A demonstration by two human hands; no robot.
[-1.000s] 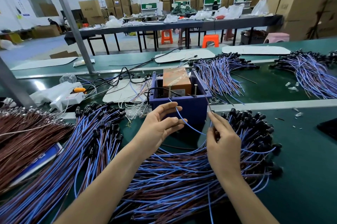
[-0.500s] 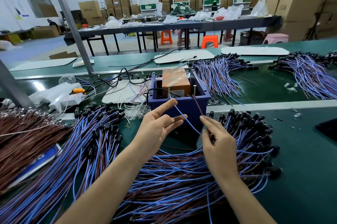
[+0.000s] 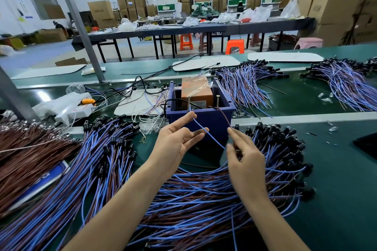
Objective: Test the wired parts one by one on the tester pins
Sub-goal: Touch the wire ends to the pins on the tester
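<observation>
The tester is a dark blue box [image 3: 201,121] holding an orange block [image 3: 195,89], with two upright metal pins, the left pin [image 3: 189,102] and the right pin [image 3: 217,100]. My left hand [image 3: 177,142] pinches a blue wire [image 3: 210,135] lightly between thumb and forefinger, and the wire's end reaches the left pin. My right hand [image 3: 244,157] pinches a brown wire [image 3: 225,117] whose end rises to the foot of the right pin. Both wires belong to one part, which trails down into the pile of wired parts [image 3: 204,193] under my forearms.
A second pile of blue and brown parts with black caps [image 3: 98,154] lies to the left, with brown wires [image 3: 26,148] beyond it. More wire bundles [image 3: 246,85] lie behind the tester. A white power strip [image 3: 67,109] and a metal post [image 3: 81,26] stand at back left.
My right hand has shifted left and lifted the brown wire up to the right pin. My left hand has stayed by the left pin with the blue wire.
</observation>
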